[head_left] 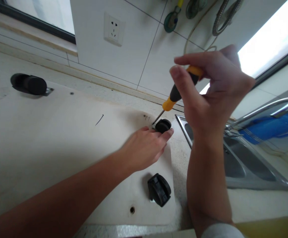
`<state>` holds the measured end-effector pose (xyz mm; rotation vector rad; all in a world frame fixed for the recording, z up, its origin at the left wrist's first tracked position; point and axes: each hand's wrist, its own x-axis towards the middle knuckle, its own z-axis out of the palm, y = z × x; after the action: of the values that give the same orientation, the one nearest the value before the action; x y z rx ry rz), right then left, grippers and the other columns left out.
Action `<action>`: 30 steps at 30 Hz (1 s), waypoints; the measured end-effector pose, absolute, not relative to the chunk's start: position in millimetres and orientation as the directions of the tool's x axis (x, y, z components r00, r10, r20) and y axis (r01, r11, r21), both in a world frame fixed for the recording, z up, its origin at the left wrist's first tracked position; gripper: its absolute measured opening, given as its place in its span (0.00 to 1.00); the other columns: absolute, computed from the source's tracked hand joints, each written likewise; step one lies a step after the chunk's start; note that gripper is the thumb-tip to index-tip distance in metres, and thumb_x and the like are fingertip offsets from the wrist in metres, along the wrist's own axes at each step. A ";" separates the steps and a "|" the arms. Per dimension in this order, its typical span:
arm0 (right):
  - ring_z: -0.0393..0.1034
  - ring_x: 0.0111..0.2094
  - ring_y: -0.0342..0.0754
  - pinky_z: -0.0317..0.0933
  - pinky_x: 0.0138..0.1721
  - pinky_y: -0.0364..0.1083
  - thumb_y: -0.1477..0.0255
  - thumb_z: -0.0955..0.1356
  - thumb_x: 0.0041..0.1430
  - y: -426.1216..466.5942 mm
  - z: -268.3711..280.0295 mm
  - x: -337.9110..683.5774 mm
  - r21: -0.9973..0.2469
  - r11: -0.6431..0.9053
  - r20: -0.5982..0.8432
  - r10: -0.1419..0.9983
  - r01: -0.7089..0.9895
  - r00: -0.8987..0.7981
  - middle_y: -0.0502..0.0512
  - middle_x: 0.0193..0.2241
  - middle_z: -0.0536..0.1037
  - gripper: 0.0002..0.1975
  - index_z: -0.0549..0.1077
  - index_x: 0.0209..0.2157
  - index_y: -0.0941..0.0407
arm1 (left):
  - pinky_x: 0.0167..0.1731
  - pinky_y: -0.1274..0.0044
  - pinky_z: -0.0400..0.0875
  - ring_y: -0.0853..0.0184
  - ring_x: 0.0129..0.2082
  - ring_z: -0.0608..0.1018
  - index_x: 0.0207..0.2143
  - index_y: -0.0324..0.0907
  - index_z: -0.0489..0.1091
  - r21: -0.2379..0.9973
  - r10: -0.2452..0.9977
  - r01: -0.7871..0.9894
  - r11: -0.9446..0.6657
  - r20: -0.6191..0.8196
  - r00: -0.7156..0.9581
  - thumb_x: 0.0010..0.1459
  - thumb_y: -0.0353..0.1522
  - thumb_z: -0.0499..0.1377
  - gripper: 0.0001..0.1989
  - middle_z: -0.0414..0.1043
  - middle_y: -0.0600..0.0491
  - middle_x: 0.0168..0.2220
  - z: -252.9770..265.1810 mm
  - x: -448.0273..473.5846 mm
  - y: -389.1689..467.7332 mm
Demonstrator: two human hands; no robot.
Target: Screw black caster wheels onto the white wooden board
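Observation:
My right hand (pixel 210 89) grips the yellow and black handle of a screwdriver (pixel 175 94). Its metal shaft slants down to the mounting plate of a small black caster wheel (pixel 163 125). Around that caster my left hand (pixel 146 145) is closed, its fingers pressing it against a pale board (pixel 66 142). The screw under the tip is too small to make out. A second black caster (pixel 159 190) sits near the board's front right corner, and another caster (pixel 29 84) with a metal plate is at the far left.
To the right is a steel double sink (pixel 235 162) with a curved faucet (pixel 265 110) and a blue item (pixel 272 127) behind it. A tiled wall with a power socket (pixel 113 29) rises behind the board. The board has a hole (pixel 132 210) near its front edge.

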<state>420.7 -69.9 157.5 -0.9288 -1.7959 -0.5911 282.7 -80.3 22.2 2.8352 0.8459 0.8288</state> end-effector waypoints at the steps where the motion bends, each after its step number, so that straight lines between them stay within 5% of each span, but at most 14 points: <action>1: 0.78 0.48 0.60 0.75 0.55 0.62 0.50 0.73 0.71 -69.9 157.7 420.8 -0.004 0.566 0.933 0.300 0.825 -0.201 0.57 0.39 0.77 0.14 0.86 0.47 0.43 | 0.52 0.61 0.79 0.56 0.47 0.88 0.75 0.45 0.61 0.211 0.527 0.491 -0.845 0.478 0.703 0.76 0.32 0.57 0.28 0.86 0.46 0.54 22.3 282.6 -80.5; 5: 0.79 0.56 0.59 0.74 0.61 0.62 0.60 0.65 0.79 -70.2 158.0 420.4 -0.047 0.666 0.875 0.387 0.744 -0.291 0.52 0.54 0.82 0.17 0.81 0.60 0.35 | 0.53 0.60 0.79 0.55 0.46 0.88 0.75 0.44 0.61 0.207 0.528 0.493 -0.845 0.472 0.706 0.76 0.32 0.56 0.28 0.86 0.45 0.52 21.7 282.5 -80.7; 9: 0.78 0.56 0.60 0.74 0.61 0.63 0.62 0.71 0.75 -64.3 156.7 423.0 -0.033 0.639 0.904 0.347 0.769 -0.249 0.54 0.47 0.83 0.13 0.84 0.56 0.39 | 0.52 0.60 0.80 0.55 0.46 0.88 0.74 0.43 0.61 0.196 0.517 0.490 -0.849 0.495 0.698 0.75 0.32 0.57 0.28 0.86 0.45 0.51 20.7 283.1 -80.0; 12: 0.73 0.67 0.58 0.69 0.68 0.62 0.67 0.65 0.78 -59.0 156.3 425.6 -0.099 0.780 0.852 0.388 0.618 -0.352 0.53 0.61 0.79 0.20 0.78 0.65 0.41 | 0.52 0.60 0.80 0.55 0.45 0.88 0.74 0.44 0.62 0.201 0.522 0.493 -0.847 0.493 0.696 0.75 0.32 0.57 0.27 0.86 0.46 0.51 20.5 283.3 -79.7; 14: 0.76 0.63 0.55 0.74 0.62 0.58 0.70 0.66 0.77 -58.0 156.3 425.9 -0.179 0.837 0.841 0.403 0.517 -0.362 0.49 0.66 0.75 0.21 0.74 0.66 0.39 | 0.52 0.61 0.80 0.55 0.46 0.88 0.74 0.43 0.61 0.200 0.519 0.489 -0.849 0.491 0.700 0.75 0.32 0.57 0.27 0.86 0.46 0.51 20.5 283.3 -79.7; 18: 0.79 0.47 0.55 0.76 0.52 0.57 0.59 0.75 0.71 -60.5 155.5 423.5 -0.071 0.705 0.909 0.337 0.705 -0.246 0.53 0.50 0.81 0.12 0.79 0.53 0.45 | 0.53 0.62 0.79 0.55 0.47 0.88 0.74 0.43 0.61 0.195 0.521 0.493 -0.848 0.484 0.704 0.76 0.32 0.57 0.28 0.86 0.45 0.51 20.6 283.1 -79.8; 23: 0.77 0.61 0.54 0.74 0.62 0.56 0.69 0.63 0.78 -60.9 154.3 423.6 -0.155 0.790 0.829 0.430 0.593 -0.357 0.43 0.70 0.72 0.23 0.72 0.67 0.35 | 0.54 0.62 0.79 0.56 0.47 0.88 0.75 0.44 0.61 0.202 0.527 0.496 -0.845 0.473 0.706 0.76 0.32 0.57 0.28 0.86 0.45 0.51 21.5 282.9 -79.9; 27: 0.80 0.49 0.56 0.75 0.58 0.59 0.61 0.70 0.76 -59.0 151.8 423.9 -0.094 0.692 0.878 0.397 0.716 -0.268 0.51 0.59 0.80 0.17 0.76 0.63 0.39 | 0.51 0.62 0.79 0.55 0.46 0.88 0.74 0.43 0.62 0.183 0.521 0.498 -0.847 0.472 0.711 0.76 0.32 0.57 0.27 0.86 0.44 0.50 21.3 282.8 -79.7; 30: 0.78 0.58 0.58 0.74 0.61 0.59 0.62 0.62 0.79 -58.7 151.5 424.6 -0.148 0.703 0.833 0.468 0.695 -0.295 0.50 0.58 0.81 0.18 0.75 0.64 0.35 | 0.52 0.62 0.79 0.55 0.46 0.88 0.74 0.43 0.62 0.195 0.518 0.492 -0.849 0.490 0.701 0.76 0.32 0.57 0.27 0.86 0.45 0.51 20.2 283.0 -79.4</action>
<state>424.6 -58.7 151.5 -0.8968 -1.9516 -0.2983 283.0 -79.4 20.2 2.8519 0.8477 0.8450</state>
